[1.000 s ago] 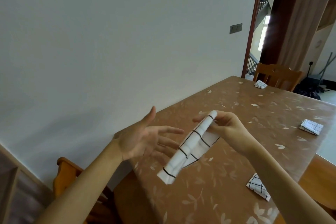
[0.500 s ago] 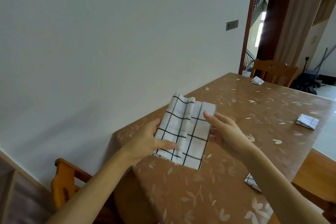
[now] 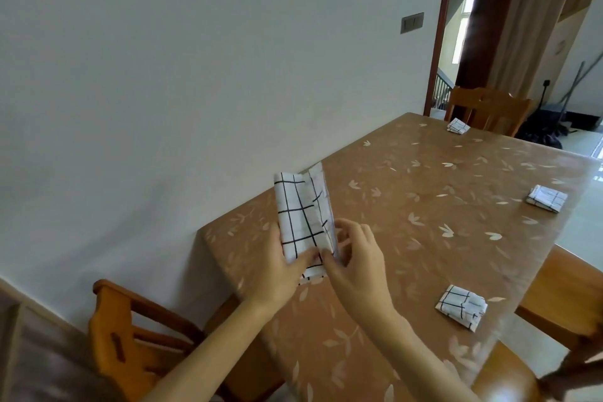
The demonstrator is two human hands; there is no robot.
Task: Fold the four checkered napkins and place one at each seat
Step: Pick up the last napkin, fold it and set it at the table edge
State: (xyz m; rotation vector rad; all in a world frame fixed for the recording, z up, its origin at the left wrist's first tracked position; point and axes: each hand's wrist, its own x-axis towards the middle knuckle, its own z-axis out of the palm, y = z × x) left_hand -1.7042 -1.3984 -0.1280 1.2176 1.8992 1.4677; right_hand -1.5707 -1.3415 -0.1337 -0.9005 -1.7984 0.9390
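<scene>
Looking down on a leaf-patterned table (image 3: 424, 258) against a white wall, wooden chair (image 3: 130, 333) at the near end. Holding a half-folded checkered napkin (image 3: 300, 212) upright over the near corner, gripped low by the left hand (image 3: 277, 268), pinched at its fold by the right hand (image 3: 355, 254). Laid well apart on the tabletop: near folded napkin (image 3: 461, 305), right-side folded napkin (image 3: 546, 198), far folded napkin (image 3: 457, 126).

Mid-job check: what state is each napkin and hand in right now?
held napkin: partly folded lengthwise, upright, gripped at its lower end.
left hand: pinching the held napkin.
right hand: pinching the held napkin.
near napkin: folded, lying on the table.
right napkin: folded, lying on the table.
far napkin: folded, lying before the far chair.
</scene>
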